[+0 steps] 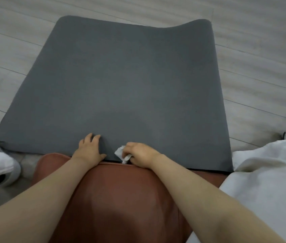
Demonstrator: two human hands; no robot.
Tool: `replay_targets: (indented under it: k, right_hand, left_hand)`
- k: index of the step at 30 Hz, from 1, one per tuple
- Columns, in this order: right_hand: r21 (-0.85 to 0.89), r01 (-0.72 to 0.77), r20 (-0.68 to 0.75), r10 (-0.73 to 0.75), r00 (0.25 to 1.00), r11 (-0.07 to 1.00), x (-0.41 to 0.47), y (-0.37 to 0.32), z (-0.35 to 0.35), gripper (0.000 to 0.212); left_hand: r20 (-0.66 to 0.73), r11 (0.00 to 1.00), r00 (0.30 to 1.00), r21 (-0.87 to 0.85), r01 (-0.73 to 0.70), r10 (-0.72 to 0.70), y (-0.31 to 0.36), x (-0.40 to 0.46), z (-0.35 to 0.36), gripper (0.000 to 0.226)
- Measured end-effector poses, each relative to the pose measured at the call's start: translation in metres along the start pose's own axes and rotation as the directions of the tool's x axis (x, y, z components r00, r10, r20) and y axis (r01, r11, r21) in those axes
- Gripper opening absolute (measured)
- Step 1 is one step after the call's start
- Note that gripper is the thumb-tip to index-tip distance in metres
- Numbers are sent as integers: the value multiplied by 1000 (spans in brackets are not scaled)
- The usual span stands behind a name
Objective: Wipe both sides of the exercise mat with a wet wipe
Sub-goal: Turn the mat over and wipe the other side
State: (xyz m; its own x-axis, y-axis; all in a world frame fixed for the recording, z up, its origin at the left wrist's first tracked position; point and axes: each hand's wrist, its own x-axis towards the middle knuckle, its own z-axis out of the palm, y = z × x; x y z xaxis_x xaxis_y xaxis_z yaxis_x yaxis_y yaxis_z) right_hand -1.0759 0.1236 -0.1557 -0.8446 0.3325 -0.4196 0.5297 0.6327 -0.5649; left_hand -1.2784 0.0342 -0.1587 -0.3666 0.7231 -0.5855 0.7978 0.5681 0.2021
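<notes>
wet wipe (pixel 121 152): mostly hidden inside right hand (pixel 139 155) | mat (pixel 121 81): near edge hidden behind hands and brown cushion (pixel 121 199) | shoes: cropped at both frame sides

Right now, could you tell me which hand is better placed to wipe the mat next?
The right hand: it already grips the wet wipe at the near edge of the mat. The left hand rests on the mat with nothing in it, so it seems better for steadying.
</notes>
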Motion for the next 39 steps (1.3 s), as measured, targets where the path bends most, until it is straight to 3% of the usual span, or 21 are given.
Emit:
replay_targets:
  k: [3, 5, 7, 9, 11, 14, 16, 18, 20, 23, 25, 28, 31, 33, 36, 39]
  right_hand:
    - [-63, -57, 31, 59, 998, 996, -53, 52, -17, 26]
    - [-109, -280, 23, 284, 959, 954, -111, 102, -42, 25]
    - [-130, -561, 27, 568, 822, 818, -167, 138, -63, 22]
    - [-175, -685, 30, 699, 714, 707, -188, 147, -69, 21]
    - [-226, -669, -63, 674, 736, 709, -168, 133, -55, 4]
    - [-7, -514, -170, 506, 846, 858, -91, 86, -26, 25]
    - [99, -316, -111, 326, 939, 944, -25, 33, -8, 28]
    - [175, -176, -36, 185, 982, 969, 29, -27, 10, 26]
    - [123, -103, 77, 94, 993, 987, 55, -60, 15, 25]
    - [-29, 14, 186, -9, 983, 999, 35, -32, -1, 27]
    - [-48, 2, 211, 8, 977, 999, -6, 9, -15, 26]
    - [-166, -160, 282, 203, 938, 973, -88, 78, -33, 22]
    - [-369, -419, 352, 542, 763, 830, -155, 126, -58, 23]
    - [-421, -479, 345, 624, 701, 770, -164, 134, -66, 19]
    - [-240, -479, 211, 527, 823, 844, -134, 114, -76, 25]
    - [66, -389, -113, 394, 912, 919, -88, 87, -81, 23]
  left_hand:
    - [22, 1000, 1000, -1, 8, -8, 1, -2, -1, 87]
    - [24, 1000, 1000, 10, 10, -10, 2, -2, -2, 86]
    - [25, 1000, 1000, 19, 10, -11, 4, -2, -3, 86]
    - [24, 1000, 1000, 19, 9, -9, 5, -3, -4, 86]
    - [24, 1000, 1000, 17, 7, -8, 6, -4, -4, 86]
    - [16, 1000, 1000, 8, 5, -5, 5, -4, -3, 85]
    - [7, 1000, 1000, -21, 7, -7, 3, -4, -3, 83]
    - [5, 998, 1000, -57, 4, -4, 1, -5, -3, 82]
    - [8, 997, 1000, -76, 2, -2, 0, -5, -4, 79]
    - [21, 999, 1000, -38, -13, 13, 0, -4, -4, 76]
    - [-2, 1000, 1000, 2, -10, 10, 1, -4, -3, 75]
    - [-39, 1000, 999, 2, 4, -3, 3, -4, -1, 72]
    - [-55, 1000, 998, -2, 7, -7, 5, -6, 1, 71]
    - [-67, 1000, 998, 9, 2, -1, 6, -5, 0, 70]
    - [-90, 1000, 996, 7, -19, 20, 9, -3, -1, 69]
    - [-140, 999, 990, -33, -2, -2, 12, 2, 0, 71]
